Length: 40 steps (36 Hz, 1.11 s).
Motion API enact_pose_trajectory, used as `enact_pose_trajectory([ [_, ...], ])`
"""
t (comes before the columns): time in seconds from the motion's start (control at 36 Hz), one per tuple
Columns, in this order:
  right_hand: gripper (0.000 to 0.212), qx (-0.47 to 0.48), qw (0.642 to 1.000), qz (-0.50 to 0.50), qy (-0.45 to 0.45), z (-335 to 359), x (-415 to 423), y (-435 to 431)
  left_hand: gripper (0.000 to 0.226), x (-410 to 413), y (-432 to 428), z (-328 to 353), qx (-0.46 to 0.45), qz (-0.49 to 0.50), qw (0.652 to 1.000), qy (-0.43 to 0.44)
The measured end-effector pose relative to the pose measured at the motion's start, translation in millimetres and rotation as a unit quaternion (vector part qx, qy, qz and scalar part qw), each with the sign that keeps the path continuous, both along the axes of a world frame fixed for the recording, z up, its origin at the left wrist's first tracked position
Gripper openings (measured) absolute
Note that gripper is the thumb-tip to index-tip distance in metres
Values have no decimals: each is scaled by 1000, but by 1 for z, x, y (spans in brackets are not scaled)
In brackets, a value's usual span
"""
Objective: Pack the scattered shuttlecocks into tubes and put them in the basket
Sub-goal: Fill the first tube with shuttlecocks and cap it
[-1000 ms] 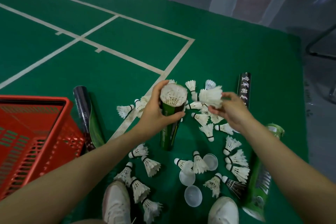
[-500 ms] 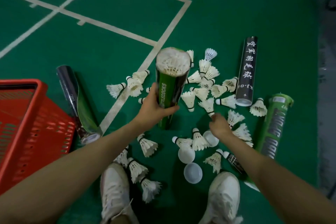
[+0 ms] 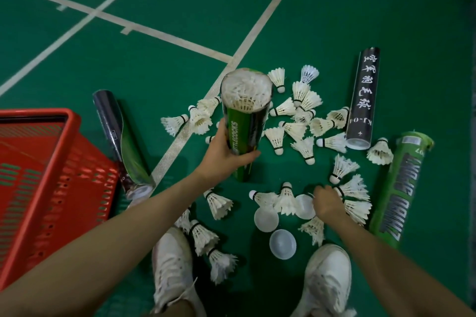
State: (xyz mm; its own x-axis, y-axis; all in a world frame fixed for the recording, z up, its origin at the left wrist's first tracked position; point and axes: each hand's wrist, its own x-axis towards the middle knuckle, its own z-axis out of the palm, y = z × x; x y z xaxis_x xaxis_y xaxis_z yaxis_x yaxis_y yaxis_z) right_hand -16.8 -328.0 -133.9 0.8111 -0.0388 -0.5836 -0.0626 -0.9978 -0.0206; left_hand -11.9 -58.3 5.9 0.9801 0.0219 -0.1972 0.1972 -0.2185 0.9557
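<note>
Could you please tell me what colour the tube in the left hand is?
The tube is green and black with white lettering; the head view shows it best.

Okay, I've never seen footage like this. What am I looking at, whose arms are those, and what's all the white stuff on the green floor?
No machine here: a person wears a camera on the head, so this one picture looks down past their own arms. The left hand grips a green tube packed to its open top with shuttlecocks. The right hand reaches down beside a round cap; whether it holds anything is unclear. The white stuff is loose shuttlecocks scattered on the court floor. A black tube, a second green tube and a dark tube lie nearby, a red basket stands at the left, and the white shoes are the person's.
</note>
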Motion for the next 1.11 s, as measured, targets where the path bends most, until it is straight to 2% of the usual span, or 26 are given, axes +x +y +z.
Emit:
enact_pose_trajectory([
  [0.06, 31, -7, 1000, 10, -17, 2, -2, 0, 73, 0, 0, 0, -2, 0, 1000, 1],
  [0.11, 30, 25, 997, -26, -69, 14, 5, 3, 73, 0, 0, 1, -7, -1, 1000, 3],
  [0.19, 15, 139, 972, -105, -158, 57, 32, 11, 73, -1, 0, 3, -10, -1, 1000, 15],
  [0.25, 3, 222, 943, -115, -221, 97, 52, 17, 72, -2, -1, 9, -4, 0, 1000, 20],
  [0.33, 7, 309, 898, -93, -300, 162, 70, 31, 77, -3, -1, 19, -24, -2, 999, 30],
  [0.44, 22, 408, 844, -43, -345, 244, 78, 65, 99, -5, -2, 43, -63, 10, 998, 0],
  [0.56, 19, 446, 816, 42, -365, 295, 68, 104, 93, -8, -3, 72, -85, 32, 995, -49],
  [0.69, 24, 401, 838, 123, -348, 309, 60, 131, 80, -11, -1, 98, -90, 38, 992, -82],
  [0.81, 24, 381, 852, 138, -331, 304, 54, 139, 71, -13, 0, 116, -67, 27, 993, -97],
  [0.94, 25, 349, 870, 122, -327, 301, 53, 139, 86, -18, 6, 125, -107, 7, 994, -37],
  [0.97, 26, 348, 871, 122, -326, 301, 53, 139, 78, -19, 7, 129, -130, -1, 991, -18],
  [1.06, 27, 349, 869, 130, -325, 299, 52, 141, 33, -20, 2, 141, -193, 26, 980, 26],
  [1.11, 27, 358, 867, 125, -323, 295, 50, 144, 26, -19, -1, 146, -204, 53, 975, 69],
])
